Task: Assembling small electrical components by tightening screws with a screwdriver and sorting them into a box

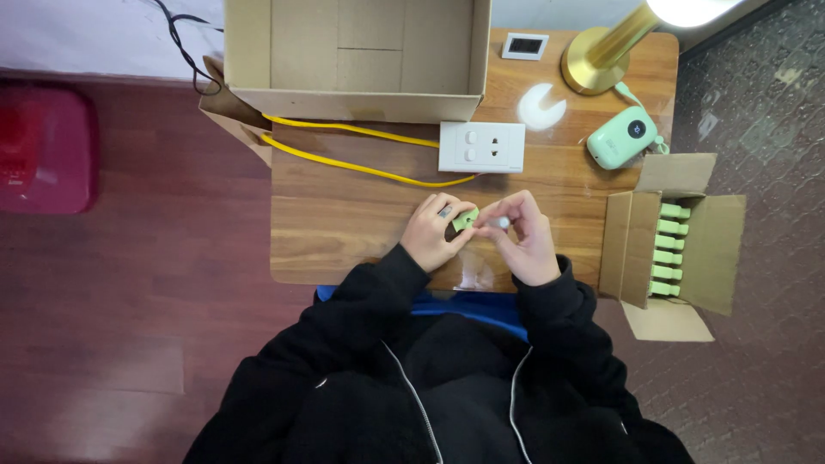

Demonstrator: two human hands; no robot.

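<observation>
My left hand (434, 234) grips a small light-green block-shaped item (465, 219) over the near part of the wooden table (344, 215). My right hand (526, 236) is closed around a small white cylindrical piece (500, 222) that touches the green item's right end. Both hands meet close to the table's near edge. Black sleeves cover both arms.
A large open cardboard box (357, 56) stands at the back. A white socket block (481, 147) with a yellow cable (361, 163) lies mid-table. At right sit a gold lamp base (593, 64), a mint gadget (620, 137), and a small carton (675, 245) of several green items.
</observation>
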